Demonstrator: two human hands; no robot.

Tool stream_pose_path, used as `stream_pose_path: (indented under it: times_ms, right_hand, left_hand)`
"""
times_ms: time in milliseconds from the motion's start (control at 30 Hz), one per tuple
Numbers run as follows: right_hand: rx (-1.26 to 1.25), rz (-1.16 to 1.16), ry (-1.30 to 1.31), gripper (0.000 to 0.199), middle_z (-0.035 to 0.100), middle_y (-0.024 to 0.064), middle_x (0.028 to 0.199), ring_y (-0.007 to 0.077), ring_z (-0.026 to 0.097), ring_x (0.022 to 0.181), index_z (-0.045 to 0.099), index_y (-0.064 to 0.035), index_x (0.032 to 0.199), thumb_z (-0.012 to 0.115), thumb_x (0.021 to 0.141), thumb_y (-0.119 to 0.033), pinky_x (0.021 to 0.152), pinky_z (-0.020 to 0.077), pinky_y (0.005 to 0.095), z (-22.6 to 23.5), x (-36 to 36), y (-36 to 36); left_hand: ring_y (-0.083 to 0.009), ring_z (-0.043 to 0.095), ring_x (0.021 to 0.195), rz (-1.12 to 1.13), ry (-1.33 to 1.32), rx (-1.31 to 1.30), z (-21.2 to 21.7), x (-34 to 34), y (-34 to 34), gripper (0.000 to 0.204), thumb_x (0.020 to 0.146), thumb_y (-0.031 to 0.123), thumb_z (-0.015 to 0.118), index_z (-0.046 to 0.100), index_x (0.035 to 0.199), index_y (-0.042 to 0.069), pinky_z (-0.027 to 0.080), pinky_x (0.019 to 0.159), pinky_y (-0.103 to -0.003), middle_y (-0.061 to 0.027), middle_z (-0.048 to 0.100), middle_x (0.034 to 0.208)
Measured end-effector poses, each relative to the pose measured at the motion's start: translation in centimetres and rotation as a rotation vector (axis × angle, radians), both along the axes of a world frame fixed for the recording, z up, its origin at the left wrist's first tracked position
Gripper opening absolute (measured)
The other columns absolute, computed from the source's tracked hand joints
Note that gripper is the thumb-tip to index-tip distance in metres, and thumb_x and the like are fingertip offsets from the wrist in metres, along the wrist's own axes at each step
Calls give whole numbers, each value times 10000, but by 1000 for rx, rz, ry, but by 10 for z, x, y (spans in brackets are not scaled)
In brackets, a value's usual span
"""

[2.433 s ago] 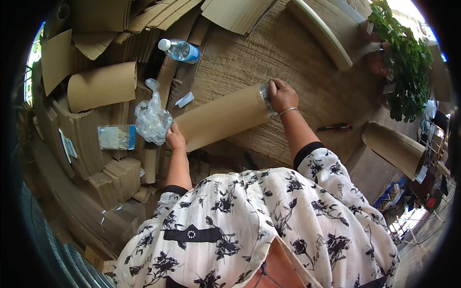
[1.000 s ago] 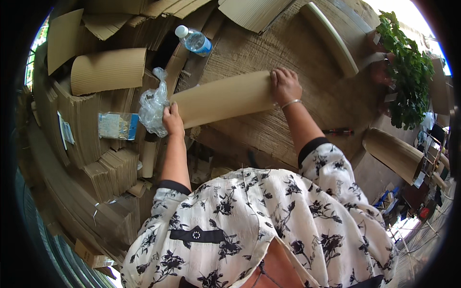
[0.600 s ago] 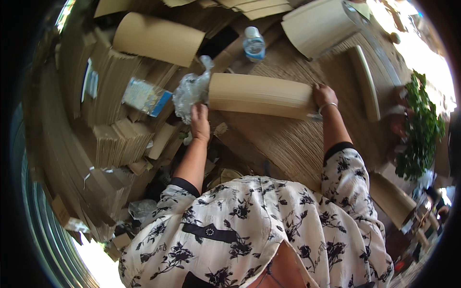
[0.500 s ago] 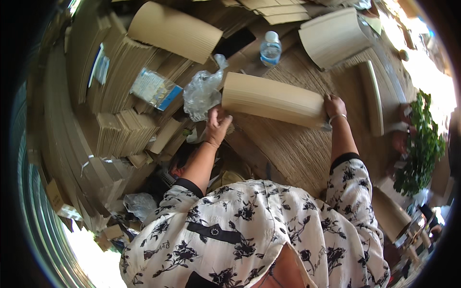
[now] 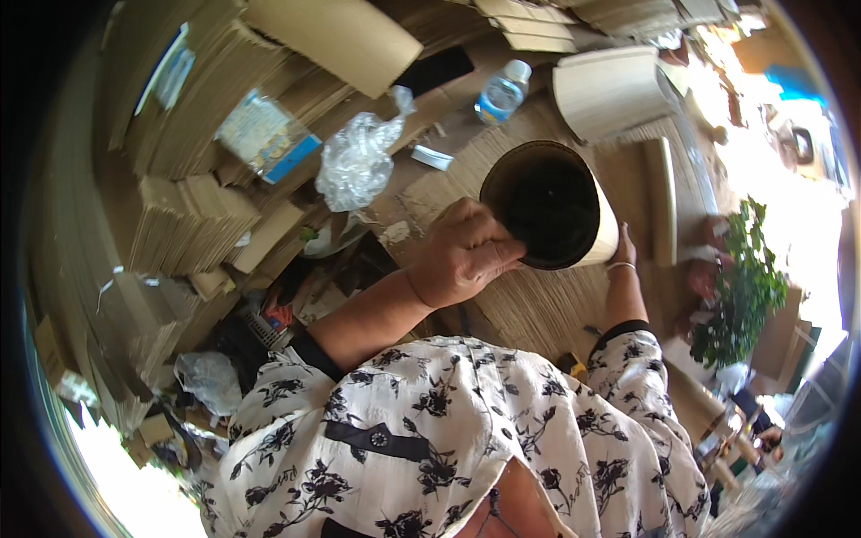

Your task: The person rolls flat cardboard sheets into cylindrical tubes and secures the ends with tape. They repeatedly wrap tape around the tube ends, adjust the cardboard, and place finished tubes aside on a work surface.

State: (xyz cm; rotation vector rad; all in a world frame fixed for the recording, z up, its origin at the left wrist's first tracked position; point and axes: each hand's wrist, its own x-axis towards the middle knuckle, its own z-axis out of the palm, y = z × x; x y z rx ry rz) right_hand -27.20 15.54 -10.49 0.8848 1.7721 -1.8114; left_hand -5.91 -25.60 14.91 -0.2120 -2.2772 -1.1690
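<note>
Counted, approx where piles blurred: 2 hands in view, left hand and right hand, both on 1 cardboard roll seen end-on. Other rolled cardboard: 2 more, a pale roll top right and a brown roll top centre. 1 narrow folded cardboard strip lay beside them. 1 water bottle w/ blue label. 1 crumpled clear plastic bag. 1 flat packet w/ blue edge. 1 small white tag. 1 leafy green plant. Flat cardboard stacks: several, exact no. couldn't be told.
</note>
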Motion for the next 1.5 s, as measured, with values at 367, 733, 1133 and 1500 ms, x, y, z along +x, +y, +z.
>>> stream_pose_path:
  times_ms: [367, 733, 1133, 1500]
  right_hand:
    - [-375, -320, -12, 550, 690, 119, 1286, 251, 654, 1170, 579, 25, 1371, 433, 1109, -436, 1010, 512, 389, -23, 74, 9]
    - [669, 313, -82, 553, 697, 215, 1248, 316, 665, 1168, 594, -34, 1397, 491, 1053, -455, 998, 506, 401, 26, 181, 104]
    - [875, 380, 394, 325, 705, 148, 1221, 331, 644, 1177, 751, -141, 1172, 530, 1015, -320, 1019, 497, 402, 50, 195, -1]
    - [910, 388, 210, 400, 703, 114, 1245, 329, 647, 1176, 741, -167, 1197, 441, 1011, -355, 1016, 498, 421, 86, 195, -20]
  left_hand:
    - [-202, 581, 779, -291, 131, 4, 33, -21, 76, 169, 822, 163, 817, 704, 945, 136, 474, 652, -358, 22, 563, 819]
    - [-298, 632, 801, -200, -218, 154, 20, 10, 84, 261, 880, 131, 767, 621, 1084, 58, 544, 673, -409, -97, 588, 886]
    - [-232, 615, 902, 453, -968, 270, -167, 42, -16, 555, 1024, 514, 601, 650, 1110, -32, 499, 821, -384, -134, 706, 1001]
    - [-209, 625, 797, 543, -934, 454, -213, 47, -18, 542, 983, 495, 674, 710, 996, -45, 511, 762, -391, -138, 736, 880]
